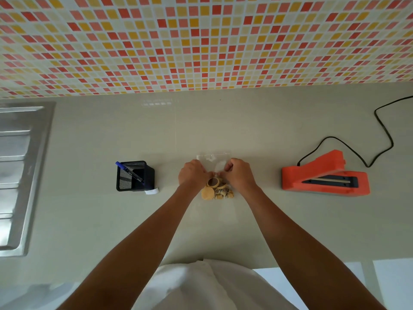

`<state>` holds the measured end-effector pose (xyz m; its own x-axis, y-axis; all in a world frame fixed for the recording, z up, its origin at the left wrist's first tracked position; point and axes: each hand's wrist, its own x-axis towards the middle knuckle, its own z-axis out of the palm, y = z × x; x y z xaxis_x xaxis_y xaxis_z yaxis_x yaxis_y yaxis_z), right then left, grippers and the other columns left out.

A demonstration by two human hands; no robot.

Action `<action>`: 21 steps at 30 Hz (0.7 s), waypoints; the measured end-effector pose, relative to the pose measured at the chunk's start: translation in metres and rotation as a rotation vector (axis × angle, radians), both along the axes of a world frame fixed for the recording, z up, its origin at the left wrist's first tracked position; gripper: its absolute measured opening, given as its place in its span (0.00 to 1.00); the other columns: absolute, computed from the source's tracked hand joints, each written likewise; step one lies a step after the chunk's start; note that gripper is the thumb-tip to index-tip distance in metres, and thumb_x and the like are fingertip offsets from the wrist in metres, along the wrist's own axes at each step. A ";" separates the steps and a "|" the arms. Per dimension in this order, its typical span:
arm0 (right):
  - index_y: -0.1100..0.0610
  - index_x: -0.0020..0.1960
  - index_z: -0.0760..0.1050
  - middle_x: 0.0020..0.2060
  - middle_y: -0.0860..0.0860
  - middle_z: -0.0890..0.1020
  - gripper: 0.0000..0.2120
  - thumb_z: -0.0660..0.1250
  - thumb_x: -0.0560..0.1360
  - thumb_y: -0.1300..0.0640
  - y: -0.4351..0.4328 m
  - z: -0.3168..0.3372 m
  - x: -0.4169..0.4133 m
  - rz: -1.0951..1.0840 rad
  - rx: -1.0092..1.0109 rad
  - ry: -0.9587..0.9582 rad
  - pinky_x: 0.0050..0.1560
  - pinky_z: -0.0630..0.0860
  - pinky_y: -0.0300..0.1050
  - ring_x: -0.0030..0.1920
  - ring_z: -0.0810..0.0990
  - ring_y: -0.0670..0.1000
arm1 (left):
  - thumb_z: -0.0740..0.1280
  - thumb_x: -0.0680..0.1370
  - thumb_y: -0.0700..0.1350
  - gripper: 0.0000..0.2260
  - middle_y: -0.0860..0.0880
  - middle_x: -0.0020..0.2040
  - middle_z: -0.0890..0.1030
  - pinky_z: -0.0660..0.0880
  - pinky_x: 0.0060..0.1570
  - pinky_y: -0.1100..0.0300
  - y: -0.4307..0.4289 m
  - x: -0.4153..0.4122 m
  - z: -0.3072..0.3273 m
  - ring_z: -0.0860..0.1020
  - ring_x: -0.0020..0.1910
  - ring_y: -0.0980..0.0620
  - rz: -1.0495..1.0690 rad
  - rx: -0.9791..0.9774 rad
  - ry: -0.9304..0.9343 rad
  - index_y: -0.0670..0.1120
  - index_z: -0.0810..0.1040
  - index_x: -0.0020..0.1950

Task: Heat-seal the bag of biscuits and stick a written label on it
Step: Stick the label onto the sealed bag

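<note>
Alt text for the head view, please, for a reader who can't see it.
A left hand and right hand pinch a clear bag above the biscuits inside it, on a grey counter. An orange heat sealer sits to the right; a black mesh holder with a blue pen stands to the left.

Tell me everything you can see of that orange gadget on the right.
The orange heat sealer, plastic-looking, has a low body and a raised rear block. A dark slot on top holds a pale strip. A black cord leaves its back. It lies on the grey counter, right of the bag, not held.
</note>
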<state>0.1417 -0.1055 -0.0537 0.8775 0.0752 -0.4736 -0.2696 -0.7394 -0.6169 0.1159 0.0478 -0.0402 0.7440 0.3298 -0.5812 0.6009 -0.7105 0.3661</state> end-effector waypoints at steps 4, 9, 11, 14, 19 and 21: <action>0.57 0.40 0.77 0.37 0.51 0.81 0.10 0.78 0.67 0.57 0.000 0.000 0.000 -0.019 0.010 -0.006 0.39 0.77 0.45 0.39 0.80 0.53 | 0.75 0.67 0.59 0.21 0.48 0.48 0.82 0.79 0.41 0.55 0.003 0.002 0.000 0.82 0.47 0.46 -0.002 -0.012 0.018 0.45 0.79 0.51; 0.58 0.41 0.78 0.34 0.49 0.78 0.06 0.75 0.70 0.60 0.000 0.000 -0.001 -0.037 0.001 -0.022 0.38 0.77 0.45 0.37 0.79 0.52 | 0.76 0.70 0.52 0.13 0.48 0.47 0.83 0.76 0.42 0.56 0.005 0.001 -0.002 0.81 0.47 0.46 0.037 -0.068 -0.003 0.46 0.81 0.48; 0.58 0.41 0.78 0.35 0.49 0.79 0.04 0.73 0.72 0.60 0.001 -0.001 -0.003 -0.051 -0.012 -0.029 0.42 0.79 0.49 0.40 0.81 0.54 | 0.75 0.71 0.49 0.10 0.47 0.47 0.83 0.77 0.43 0.56 0.005 0.000 -0.002 0.81 0.47 0.45 0.050 -0.078 -0.016 0.46 0.81 0.46; 0.57 0.41 0.77 0.35 0.49 0.79 0.07 0.74 0.72 0.56 0.003 -0.001 -0.006 -0.076 -0.011 -0.045 0.40 0.79 0.48 0.38 0.80 0.53 | 0.73 0.72 0.48 0.06 0.48 0.46 0.83 0.75 0.41 0.58 0.005 -0.004 -0.003 0.81 0.47 0.46 0.053 -0.086 -0.047 0.48 0.79 0.43; 0.57 0.40 0.76 0.35 0.50 0.80 0.13 0.77 0.68 0.51 0.006 -0.003 -0.012 -0.107 -0.003 -0.035 0.38 0.77 0.47 0.36 0.79 0.53 | 0.71 0.72 0.52 0.10 0.49 0.42 0.81 0.75 0.40 0.57 0.002 -0.014 -0.002 0.79 0.42 0.47 0.096 -0.079 -0.120 0.46 0.77 0.43; 0.58 0.41 0.76 0.36 0.51 0.80 0.10 0.76 0.69 0.54 0.006 -0.003 -0.013 -0.107 0.001 -0.043 0.39 0.79 0.48 0.38 0.80 0.53 | 0.72 0.70 0.55 0.14 0.50 0.40 0.79 0.76 0.39 0.55 0.001 -0.017 -0.001 0.78 0.39 0.48 0.111 -0.068 -0.133 0.46 0.76 0.42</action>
<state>0.1288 -0.0991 -0.0565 0.9001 -0.0194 -0.4353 -0.3202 -0.7070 -0.6306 0.0992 0.0485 -0.0409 0.7772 0.3772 -0.5037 0.6171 -0.6136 0.4926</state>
